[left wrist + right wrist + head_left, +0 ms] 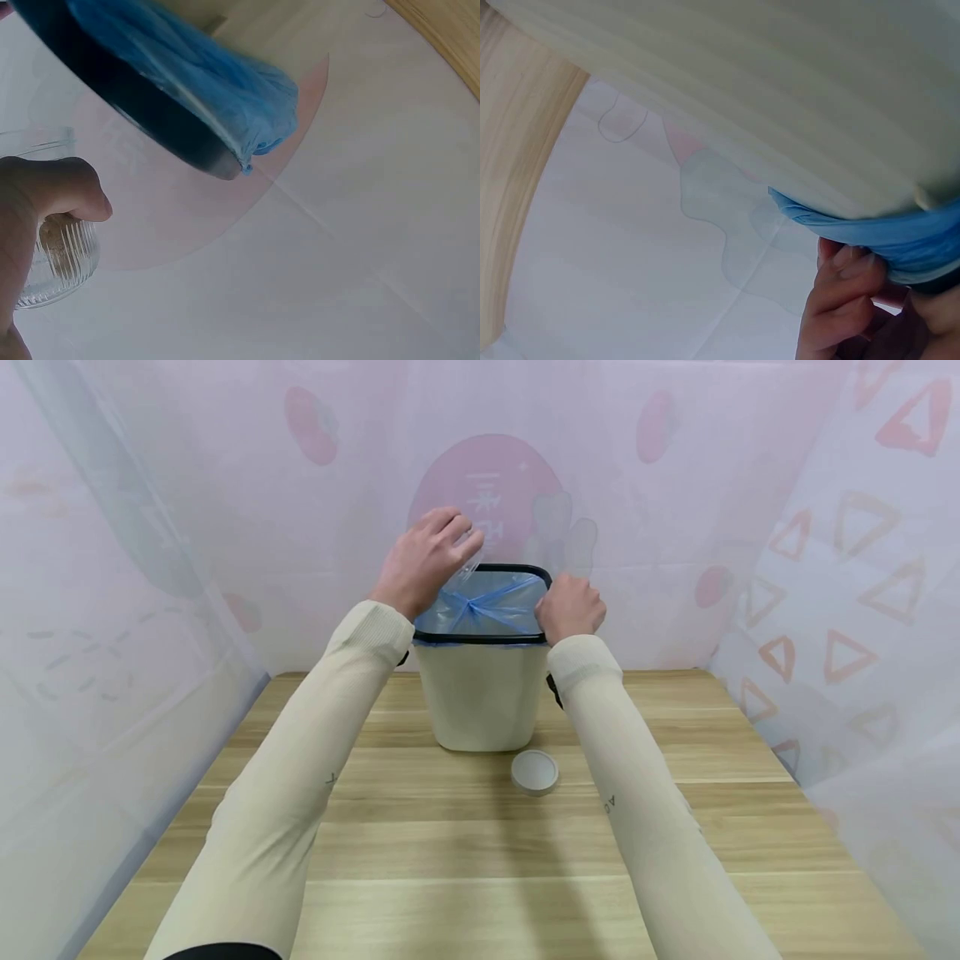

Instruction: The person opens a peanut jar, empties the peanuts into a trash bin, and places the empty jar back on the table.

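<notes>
My left hand (pixel 429 560) grips a clear ribbed glass jar (pixel 81 259) above the left side of a cream trash can (pixel 483 697). Something brown shows through the jar's wall, near its base. The fingers hide much of the jar in the head view. A blue trash bag (pixel 480 607) lines the can, gathered into a twisted knot across the opening. Its edge folds out under the black rim (pixel 480 638). At the can's right side, my right hand (pixel 572 608) holds the rim, with fingertips (pixel 861 270) curled under the folded bag edge.
A round white lid (pixel 535 772) lies on the wooden table (pixel 420 860), just in front of the can. Printed fabric walls (pixel 345 518) enclose the table at the back and both sides. The can stands close to the back wall.
</notes>
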`<state>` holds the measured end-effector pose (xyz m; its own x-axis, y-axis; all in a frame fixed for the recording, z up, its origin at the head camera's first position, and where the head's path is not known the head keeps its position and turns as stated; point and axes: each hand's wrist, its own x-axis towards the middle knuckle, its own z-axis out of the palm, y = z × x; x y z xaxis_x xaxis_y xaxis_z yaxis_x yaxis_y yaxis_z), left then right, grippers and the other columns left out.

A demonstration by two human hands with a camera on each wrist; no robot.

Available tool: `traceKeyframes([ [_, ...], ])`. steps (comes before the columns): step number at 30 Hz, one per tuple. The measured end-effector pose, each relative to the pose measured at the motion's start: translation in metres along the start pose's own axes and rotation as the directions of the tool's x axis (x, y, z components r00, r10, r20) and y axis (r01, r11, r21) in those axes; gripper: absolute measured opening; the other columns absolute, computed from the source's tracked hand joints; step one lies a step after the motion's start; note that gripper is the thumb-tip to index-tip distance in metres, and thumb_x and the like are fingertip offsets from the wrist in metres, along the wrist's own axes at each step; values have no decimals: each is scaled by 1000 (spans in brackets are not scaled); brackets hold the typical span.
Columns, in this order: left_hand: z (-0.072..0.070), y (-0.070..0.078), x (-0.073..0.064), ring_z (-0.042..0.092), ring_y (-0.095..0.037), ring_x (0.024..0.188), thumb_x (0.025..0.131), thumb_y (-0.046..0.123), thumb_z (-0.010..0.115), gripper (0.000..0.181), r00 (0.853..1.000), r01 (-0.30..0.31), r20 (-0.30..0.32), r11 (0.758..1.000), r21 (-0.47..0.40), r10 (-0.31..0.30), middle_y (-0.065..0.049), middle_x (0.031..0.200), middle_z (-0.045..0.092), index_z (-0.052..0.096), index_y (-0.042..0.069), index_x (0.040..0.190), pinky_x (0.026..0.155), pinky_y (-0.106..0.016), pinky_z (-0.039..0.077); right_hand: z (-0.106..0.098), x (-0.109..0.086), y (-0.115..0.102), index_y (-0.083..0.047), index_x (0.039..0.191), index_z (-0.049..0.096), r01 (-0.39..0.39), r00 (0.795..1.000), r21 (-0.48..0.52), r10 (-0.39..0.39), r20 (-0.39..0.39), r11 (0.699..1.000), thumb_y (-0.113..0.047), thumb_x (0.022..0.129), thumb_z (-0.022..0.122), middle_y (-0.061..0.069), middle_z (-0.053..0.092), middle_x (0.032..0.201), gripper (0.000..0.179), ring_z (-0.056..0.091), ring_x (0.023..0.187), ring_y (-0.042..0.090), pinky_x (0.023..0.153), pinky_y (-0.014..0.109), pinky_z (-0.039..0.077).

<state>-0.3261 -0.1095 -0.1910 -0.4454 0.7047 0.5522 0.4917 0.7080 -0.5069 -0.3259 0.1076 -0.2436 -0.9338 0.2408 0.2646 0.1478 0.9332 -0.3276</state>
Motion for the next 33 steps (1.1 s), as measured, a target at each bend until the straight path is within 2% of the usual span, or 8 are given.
traceKeyframes([
  [9,-3,-3,2,59,-36,130,93,-21,57,41,1000,-15,-11,999,30,16,-19,131,66,61,2,127,114,-42,52,1,0,-1,-9,84,58,7,1000,6,-7,-15,1000,-21,104,50,15,69,89,25,58,71,26,58,40,47],
  [16,-5,-3,3,58,-37,130,89,-24,57,46,996,-75,48,994,73,72,-20,131,65,60,1,126,118,-42,48,3,1,-1,-8,85,59,8,1000,17,-8,-19,1000,-20,104,51,16,70,90,24,59,72,26,59,41,49],
  [25,-3,-4,2,56,-35,131,88,-21,61,49,988,-145,82,979,144,135,-19,133,64,61,3,130,123,-40,43,5,0,-3,-8,82,59,13,999,24,-13,-29,1000,-19,104,51,17,71,90,25,63,74,28,61,43,51],
  [33,0,-2,0,58,-35,129,91,-16,64,42,983,-174,86,968,182,160,-18,132,66,63,4,128,122,-40,43,5,-1,-4,-10,79,55,12,1000,16,-12,-21,1000,-20,104,50,14,67,85,27,57,70,25,57,39,46],
])
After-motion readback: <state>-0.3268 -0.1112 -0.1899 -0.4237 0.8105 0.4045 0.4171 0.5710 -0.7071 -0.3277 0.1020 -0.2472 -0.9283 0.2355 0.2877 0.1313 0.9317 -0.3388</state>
